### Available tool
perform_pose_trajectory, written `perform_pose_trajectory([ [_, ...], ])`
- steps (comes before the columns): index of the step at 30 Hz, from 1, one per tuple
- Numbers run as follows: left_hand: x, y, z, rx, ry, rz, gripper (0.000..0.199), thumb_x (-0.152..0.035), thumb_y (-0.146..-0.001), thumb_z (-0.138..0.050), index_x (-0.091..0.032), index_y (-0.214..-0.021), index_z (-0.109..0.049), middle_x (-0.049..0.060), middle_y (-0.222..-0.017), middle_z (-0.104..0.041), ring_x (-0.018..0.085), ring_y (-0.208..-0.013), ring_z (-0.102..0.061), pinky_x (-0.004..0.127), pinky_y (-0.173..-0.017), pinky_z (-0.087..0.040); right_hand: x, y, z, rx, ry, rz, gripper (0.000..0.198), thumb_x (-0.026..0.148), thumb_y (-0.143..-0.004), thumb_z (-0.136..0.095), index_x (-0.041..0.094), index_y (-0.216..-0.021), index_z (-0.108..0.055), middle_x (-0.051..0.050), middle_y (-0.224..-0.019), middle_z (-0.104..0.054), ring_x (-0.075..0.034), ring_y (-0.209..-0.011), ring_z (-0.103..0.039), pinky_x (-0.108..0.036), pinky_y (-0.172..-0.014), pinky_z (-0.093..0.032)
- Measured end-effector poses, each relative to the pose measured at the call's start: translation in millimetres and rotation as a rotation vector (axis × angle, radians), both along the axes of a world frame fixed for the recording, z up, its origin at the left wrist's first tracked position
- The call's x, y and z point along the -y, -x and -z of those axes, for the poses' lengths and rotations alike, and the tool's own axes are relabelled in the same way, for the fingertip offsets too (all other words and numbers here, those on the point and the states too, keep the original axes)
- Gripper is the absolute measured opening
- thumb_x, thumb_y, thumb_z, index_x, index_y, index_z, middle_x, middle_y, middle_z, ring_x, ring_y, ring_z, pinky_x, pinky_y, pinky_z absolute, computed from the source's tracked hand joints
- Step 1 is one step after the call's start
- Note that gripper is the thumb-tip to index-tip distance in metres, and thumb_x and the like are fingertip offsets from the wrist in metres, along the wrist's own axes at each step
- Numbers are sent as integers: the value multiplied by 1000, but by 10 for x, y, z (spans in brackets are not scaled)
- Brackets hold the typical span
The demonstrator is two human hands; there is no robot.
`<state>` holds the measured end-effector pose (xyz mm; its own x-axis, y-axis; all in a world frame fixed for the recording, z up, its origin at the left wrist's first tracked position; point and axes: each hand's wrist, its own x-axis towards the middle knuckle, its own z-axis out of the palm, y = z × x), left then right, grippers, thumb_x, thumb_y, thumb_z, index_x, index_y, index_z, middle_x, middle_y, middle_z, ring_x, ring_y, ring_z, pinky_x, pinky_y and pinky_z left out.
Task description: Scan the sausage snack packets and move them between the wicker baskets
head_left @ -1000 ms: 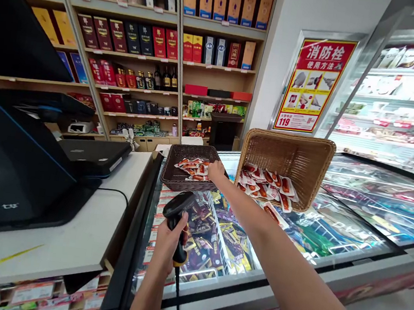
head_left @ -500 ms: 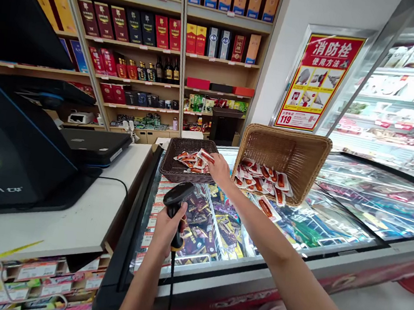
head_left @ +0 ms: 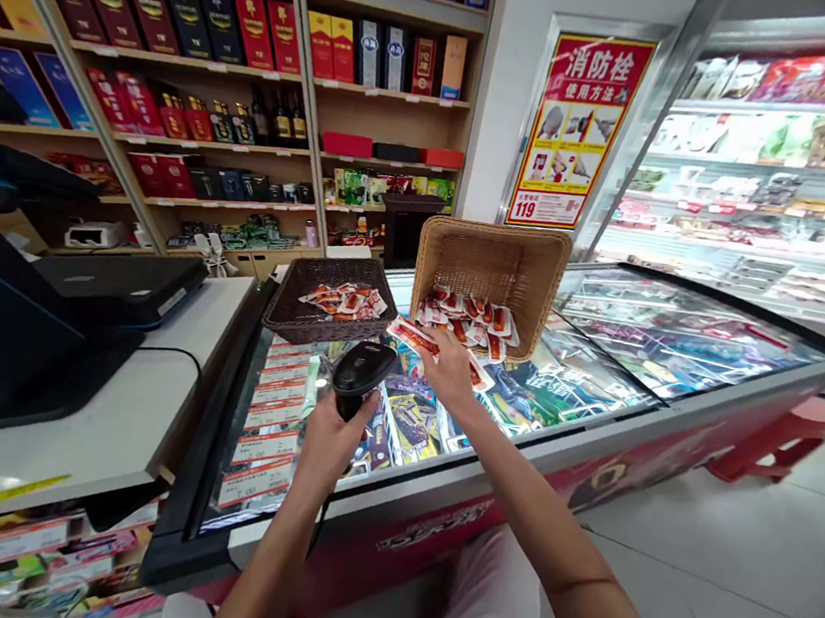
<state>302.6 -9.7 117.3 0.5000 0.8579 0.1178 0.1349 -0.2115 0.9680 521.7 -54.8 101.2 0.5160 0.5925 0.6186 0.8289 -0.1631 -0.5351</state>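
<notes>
My left hand is wrapped round the handle of a black barcode scanner, its head pointing up above the freezer's glass. In my right hand is a vacuum-packed sausage, pinched at its right end and held just right of the scanner's head. Behind the scanner stands a dark brown woven basket with several sausage packs inside. A tan wicker basket, lying tipped with its opening toward me, holds more packs. One loose pack is partly hidden behind my right hand.
Both baskets rest on a glass-topped chest freezer. To the left, a white counter carries a black checkout machine. A red stool stands right of the freezer. Shelves of boxed bottles line the back wall.
My right hand has drawn back from the dark basket, bringing the sausage pack toward the right, beside the scanner. The view has turned; the scanner stays in my left hand.
</notes>
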Motion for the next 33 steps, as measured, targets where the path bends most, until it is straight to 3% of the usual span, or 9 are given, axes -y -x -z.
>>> perform_pose_trajectory([
  [8,144,-119,13,-28,-38,24,42,-61,-73,-77,-22,-77,-63,0,-50,-57,18,-48,-53,28,-50,-39,249,-109,104,-51,21,51,35,24,-95,-55,23,-129,-66,-11,-130,-67,-27,-121,-62,-39,-103,-50],
  [13,173,-110,-11,-32,-18,25,45,-64,-72,-76,-21,-78,-65,-1,-51,-55,17,-47,-52,27,-49,-38,254,-500,279,-202,36,235,31,22,-93,-56,18,-123,-65,-13,-124,-70,-27,-113,-65,-38,-99,-49],
  [17,170,-86,-20,-31,-7,24,47,-65,-72,-77,-20,-79,-64,-1,-50,-55,16,-47,-51,27,-49,-39,215,-1078,151,-371,22,487,39,15,-96,-42,9,-132,-56,-19,-127,-67,-27,-117,-64,-38,-101,-47],
  [21,118,-62,-9,-30,13,22,49,-66,-71,-77,-19,-81,-64,-2,-50,-55,16,-46,-51,27,-48,-38,158,-1418,-29,-360,14,557,49,16,-96,-41,13,-144,-46,-21,-143,-56,-31,-132,-52,-46,-109,-41],
  [25,-19,-32,29,17,77,-8,53,-67,-68,-79,-19,-83,-63,-2,-54,-58,15,-47,-53,26,-47,-39,-38,-1240,63,-203,11,512,44,20,-97,-44,16,-140,-51,-21,-145,-51,-35,-138,-42,-51,-114,-36],
  [29,-216,21,59,97,159,-45,57,-68,-63,-82,-18,-77,-59,-1,-59,-59,13,-46,-52,26,-45,-40,-441,-785,200,-78,50,315,40,17,-98,-47,12,-136,-55,-19,-138,-56,-30,-129,-53,-42,-110,-43],
  [33,-417,137,8,177,190,-83,57,-67,-61,-84,-18,-76,-58,-1,-60,-58,11,-45,-50,25,-43,-40,-1007,-371,55,40,161,77,35,17,-101,-44,14,-132,-62,-15,-133,-61,-24,-116,-63,-34,-102,-49],
])
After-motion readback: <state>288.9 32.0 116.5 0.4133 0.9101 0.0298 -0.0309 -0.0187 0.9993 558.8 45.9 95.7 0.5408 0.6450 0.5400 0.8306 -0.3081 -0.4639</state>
